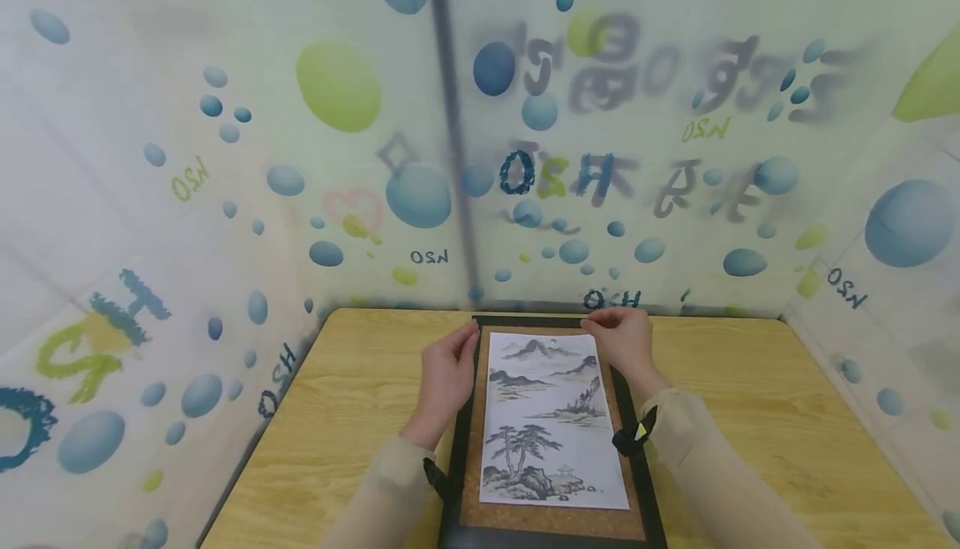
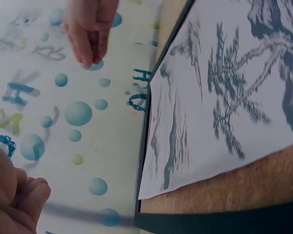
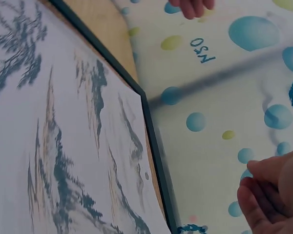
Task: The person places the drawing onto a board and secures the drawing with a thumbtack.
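Note:
A sheet of white paper with an ink landscape of mountains and pine trees (image 1: 543, 407) lies on a cork board (image 1: 555, 521) with a dark frame. A small round pin-like dot (image 1: 553, 341) shows near the paper's top edge. My left hand (image 1: 450, 370) is by the board's upper left corner, its fingers bent loosely. Near the upper right corner is my right hand (image 1: 624, 345), thumb and index finger close together. In the left wrist view the left hand (image 2: 14, 195) appears apart from the board. The right hand (image 3: 273, 190) likewise shows nothing between its fingers in the right wrist view.
The board lies on a light wooden table (image 1: 352, 391). A pale curtain-like wall (image 1: 660, 199) with blue and green bubbles and letters stands behind the table, with similar sides to left and right. Dark straps circle both sleeves at the wrists.

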